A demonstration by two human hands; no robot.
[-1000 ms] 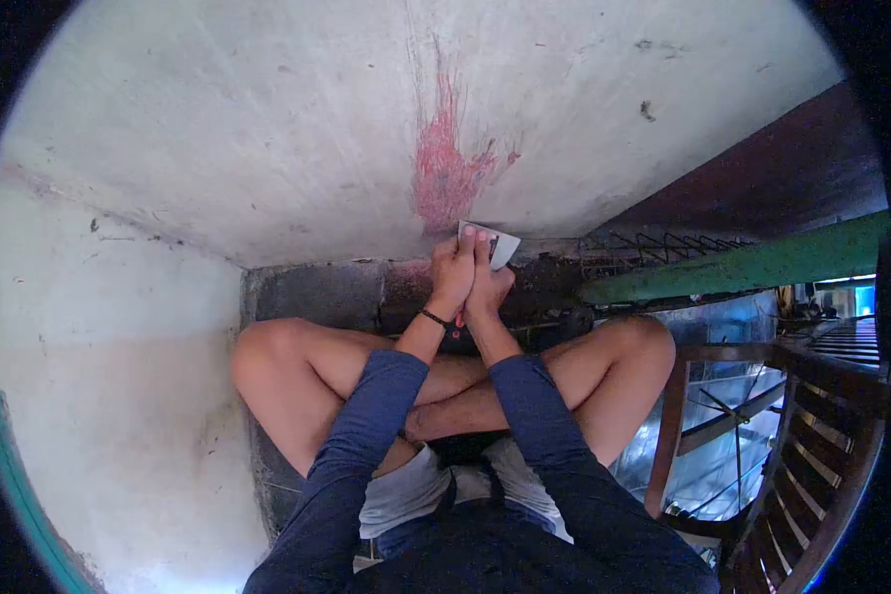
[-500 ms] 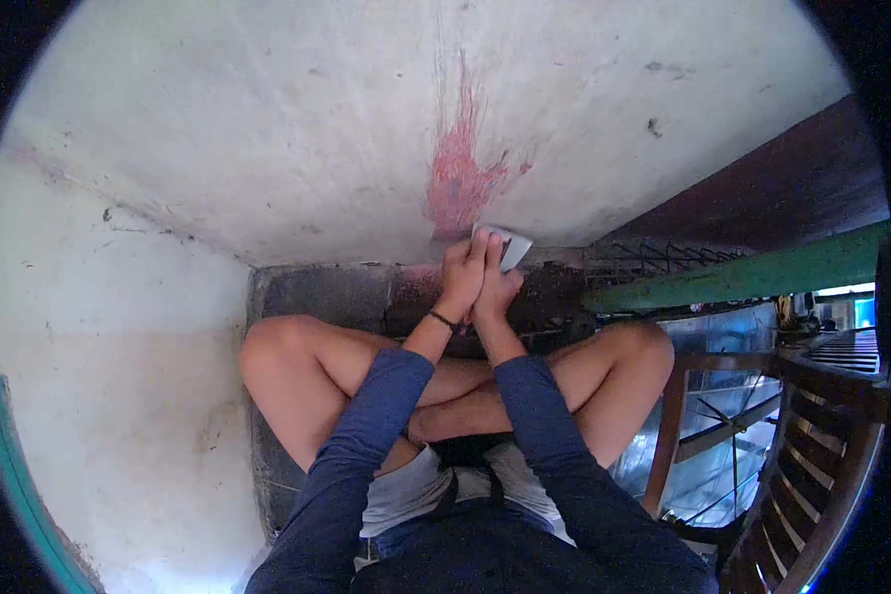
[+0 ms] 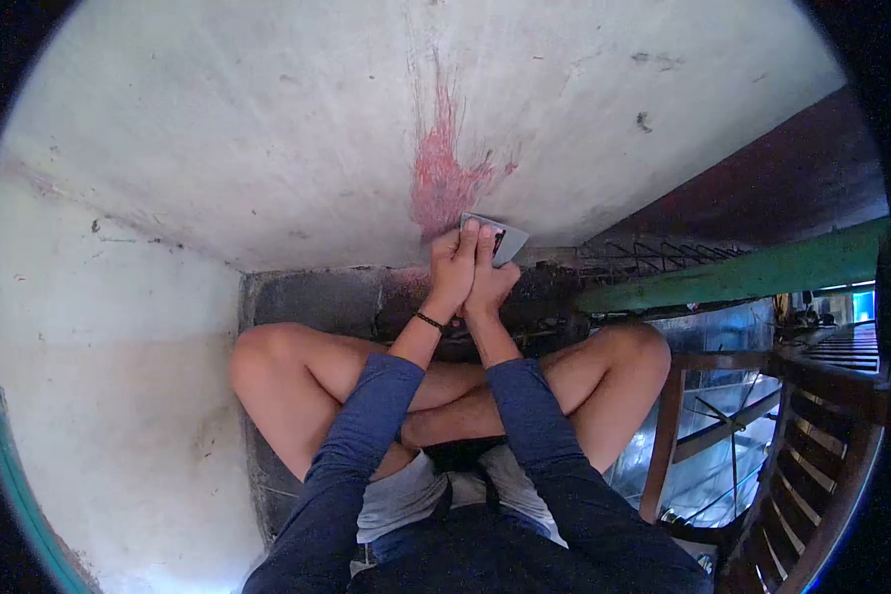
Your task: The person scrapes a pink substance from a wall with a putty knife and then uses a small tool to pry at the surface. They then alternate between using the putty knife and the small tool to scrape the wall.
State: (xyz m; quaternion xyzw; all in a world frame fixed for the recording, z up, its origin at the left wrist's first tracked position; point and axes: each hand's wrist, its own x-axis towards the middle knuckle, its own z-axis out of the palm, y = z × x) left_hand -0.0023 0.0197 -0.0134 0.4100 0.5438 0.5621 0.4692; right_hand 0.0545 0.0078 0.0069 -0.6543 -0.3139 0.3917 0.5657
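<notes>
I see the wall (image 3: 267, 129) on the left, and a red stain (image 3: 444, 178) running down it. Near the wall's bottom edge, my left hand (image 3: 452, 267) and right hand (image 3: 492, 284) are pressed together. The fingers of both are closed on the scraper (image 3: 511, 241), its blade flat against the wall just below the stain.

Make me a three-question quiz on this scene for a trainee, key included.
1. True or false: the left hand and the right hand together press the scraper to the wall.
2. The red patch on the wall lies: A) just above the scraper; B) below it; C) far to its left.
3. Which wrist wears the black band?

Key: 1 true; 2 A; 3 the left.
</notes>
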